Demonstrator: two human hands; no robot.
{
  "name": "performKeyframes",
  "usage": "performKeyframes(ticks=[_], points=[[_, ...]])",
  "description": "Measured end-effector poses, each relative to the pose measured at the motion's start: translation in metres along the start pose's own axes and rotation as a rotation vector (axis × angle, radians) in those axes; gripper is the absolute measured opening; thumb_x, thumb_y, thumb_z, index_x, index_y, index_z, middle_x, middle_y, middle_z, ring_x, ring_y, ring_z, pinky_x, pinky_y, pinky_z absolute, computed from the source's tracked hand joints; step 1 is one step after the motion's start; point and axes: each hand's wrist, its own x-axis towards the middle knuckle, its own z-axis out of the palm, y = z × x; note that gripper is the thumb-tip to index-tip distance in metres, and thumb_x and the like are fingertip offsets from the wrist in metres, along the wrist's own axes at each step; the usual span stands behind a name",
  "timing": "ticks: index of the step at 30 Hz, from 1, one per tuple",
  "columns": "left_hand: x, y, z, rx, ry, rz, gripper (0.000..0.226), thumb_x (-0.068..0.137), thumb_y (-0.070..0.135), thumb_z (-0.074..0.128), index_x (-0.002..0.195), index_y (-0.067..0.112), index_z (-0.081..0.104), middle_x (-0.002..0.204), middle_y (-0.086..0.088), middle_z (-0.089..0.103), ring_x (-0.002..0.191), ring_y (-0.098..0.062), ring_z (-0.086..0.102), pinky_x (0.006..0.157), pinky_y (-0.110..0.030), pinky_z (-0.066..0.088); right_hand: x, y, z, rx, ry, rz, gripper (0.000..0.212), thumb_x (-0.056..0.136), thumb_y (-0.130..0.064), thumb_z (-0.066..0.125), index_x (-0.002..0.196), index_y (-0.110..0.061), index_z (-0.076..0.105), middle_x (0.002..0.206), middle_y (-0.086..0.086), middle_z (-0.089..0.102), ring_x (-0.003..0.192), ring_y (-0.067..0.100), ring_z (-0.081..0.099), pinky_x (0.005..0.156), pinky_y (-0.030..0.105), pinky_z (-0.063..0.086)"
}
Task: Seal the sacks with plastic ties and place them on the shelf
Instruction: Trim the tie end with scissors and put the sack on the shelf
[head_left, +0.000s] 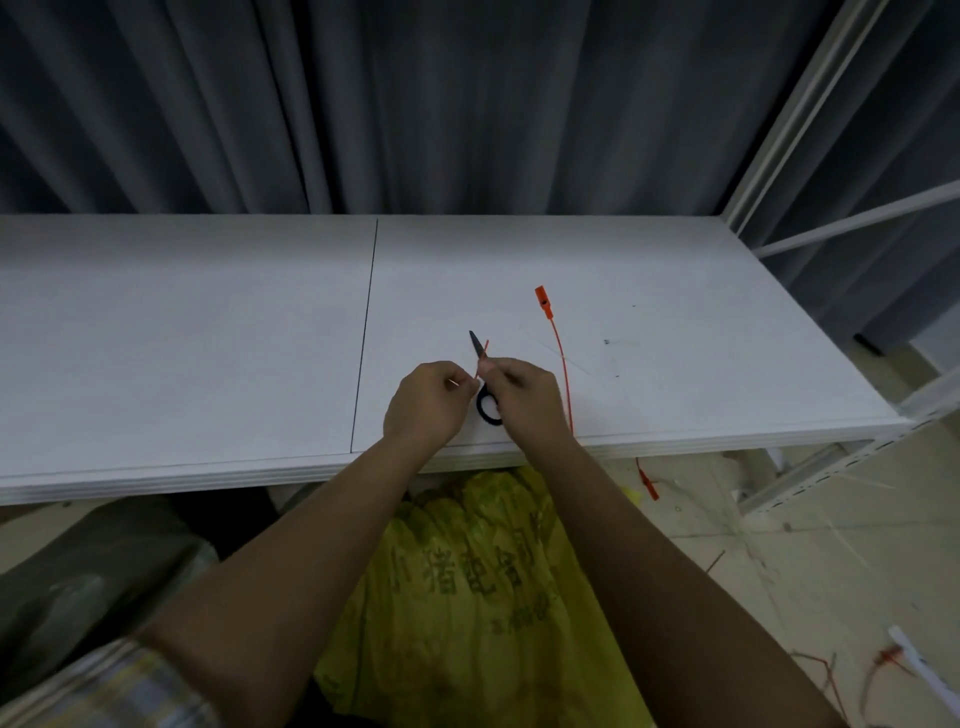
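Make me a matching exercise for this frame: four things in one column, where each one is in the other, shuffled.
Things
1. scissors
2. long orange tie
3. yellow sack
4. short orange piece

Places
A. on the floor under the front edge of the white shelf
B. pinched between the left hand and right hand
C. lying on the shelf, partly hidden behind the hands
D. stretched out on the shelf, right of the hands

Pairs: 1-C, 2-D, 3-A, 4-B
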Motion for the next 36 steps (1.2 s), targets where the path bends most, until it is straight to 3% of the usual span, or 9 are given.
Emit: performKeyframes(ticks=[4, 10, 13, 16, 19, 24, 30, 33, 36], points=[[-0.004, 0.009, 0.01, -0.018, -0.034, 0.044, 0.017, 0.091, 0.031, 0.056, 0.082, 0.021, 0.066, 0.085, -0.001, 0.066, 0.08, -0.018, 0.06, 0.071, -0.03, 0.045, -0.002, 0.002, -0.009, 0.164, 0.043, 0.085, 0.012, 0.088, -0.017, 0.062, 0.094, -0.011, 0.07, 0.085, -0.001, 0.067, 0.077, 0.004, 0.061, 0.07, 0.015, 0.05], [0.0, 0.017, 0.03, 0.026, -0.047, 0.086, 0.014, 0.091, 0.026, 0.057, 0.096, 0.018, 0.068, 0.097, 0.0, 0.068, 0.09, -0.015, 0.06, 0.079, -0.031, 0.048, 0.007, 0.025, -0.041, 0.182, 0.198, 0.114, 0.003, 0.086, -0.016, 0.064, 0.085, -0.014, 0.067, 0.078, 0.005, 0.07, 0.072, 0.015, 0.067, 0.075, 0.032, 0.054], [0.007, 0.015, 0.039, 0.064, -0.045, 0.08, 0.017, 0.093, 0.023, 0.053, 0.1, 0.014, 0.067, 0.107, -0.001, 0.066, 0.097, -0.017, 0.058, 0.079, -0.028, 0.045, 0.016, 0.043, -0.07, 0.056, 0.316, 0.151, 0.01, 0.085, -0.018, 0.065, 0.089, -0.009, 0.07, 0.076, 0.005, 0.07, 0.066, 0.014, 0.066, 0.07, 0.028, 0.052], [0.012, 0.014, 0.046, 0.071, -0.043, 0.06, 0.018, 0.094, 0.021, 0.051, 0.101, 0.013, 0.066, 0.11, -0.002, 0.065, 0.094, -0.016, 0.056, 0.076, -0.026, 0.042, 0.027, 0.059, -0.095, -0.172, 0.371, 0.19, 0.021, 0.084, -0.02, 0.067, 0.099, -0.006, 0.07, 0.091, 0.009, 0.071, 0.078, 0.015, 0.062, 0.074, 0.022, 0.044], [0.016, 0.016, 0.052, 0.056, -0.042, 0.062, 0.019, 0.094, 0.016, 0.049, 0.101, 0.013, 0.066, 0.108, -0.003, 0.065, 0.088, -0.013, 0.054, 0.075, -0.026, 0.043, 0.042, 0.065, -0.109, -0.363, 0.363, 0.19, 0.022, 0.086, -0.02, 0.065, 0.102, -0.005, 0.07, 0.099, 0.009, 0.07, 0.084, 0.017, 0.059, 0.075, 0.021, 0.038], [0.024, 0.012, 0.054, 0.08, -0.047, 0.065, 0.022, 0.093, 0.012, 0.047, 0.103, 0.015, 0.066, 0.113, -0.003, 0.063, 0.1, -0.018, 0.058, 0.082, -0.029, 0.047, 0.071, 0.062, -0.11, -0.564, 0.349, 0.126, 0.03, 0.089, -0.024, 0.061, 0.114, -0.007, 0.065, 0.11, 0.011, 0.067, 0.102, 0.027, 0.06, 0.082, 0.028, 0.044], [0.032, 0.004, 0.047, 0.09, -0.022, 0.091, 0.022, 0.094, 0.012, 0.047, 0.104, 0.015, 0.066, 0.11, -0.002, 0.063, 0.084, -0.011, 0.054, 0.075, -0.026, 0.046, 0.071, 0.059, -0.079, -0.862, 0.268, -0.203, 0.026, 0.093, -0.023, 0.054, 0.106, -0.006, 0.069, 0.104, 0.014, 0.064, 0.098, 0.028, 0.053, 0.073, 0.033, 0.043], [0.034, 0.0, 0.042, 0.097, -0.014, 0.1, 0.022, 0.094, 0.012, 0.047, 0.104, 0.015, 0.066, 0.109, -0.002, 0.064, 0.083, -0.011, 0.054, 0.074, -0.025, 0.045, 0.071, 0.057, -0.062, -0.884, 0.147, -0.101, 0.035, 0.091, -0.034, 0.055, 0.102, -0.001, 0.064, 0.101, 0.014, 0.061, 0.095, 0.028, 0.056, 0.073, 0.033, 0.045], [0.032, -0.006, 0.033, 0.105, -0.01, 0.109, 0.021, 0.094, 0.013, 0.048, 0.103, 0.015, 0.067, 0.109, -0.002, 0.065, 0.087, -0.012, 0.055, 0.076, -0.026, 0.046, 0.068, 0.058, -0.048, -0.938, 0.081, -0.014, 0.026, 0.092, -0.023, 0.05, 0.103, 0.0, 0.057, 0.105, 0.015, 0.059, 0.097, 0.027, 0.057, 0.07, 0.029, 0.041]])
